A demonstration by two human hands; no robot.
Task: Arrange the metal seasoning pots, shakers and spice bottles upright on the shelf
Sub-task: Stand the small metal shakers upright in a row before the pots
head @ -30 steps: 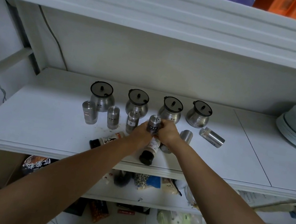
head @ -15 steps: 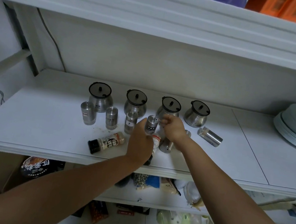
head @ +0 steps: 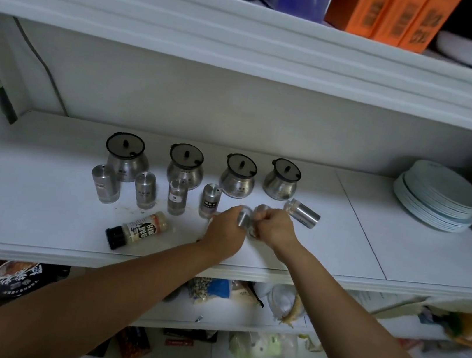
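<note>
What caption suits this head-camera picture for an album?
Left hand and right hand grip a metal shaker over a shelf of upright pots.

A stack of round pale blue plates (head: 437, 195) sits on the right. Three tall orange boxes (head: 391, 15) stand high above the plates, to their left. Soft food bags (head: 212, 290) lie far below the plates.

Pots (head: 185, 165) behind shakers (head: 176, 197) on shelf (head: 27, 193); bottle (head: 136, 230) lying front-L.
</note>
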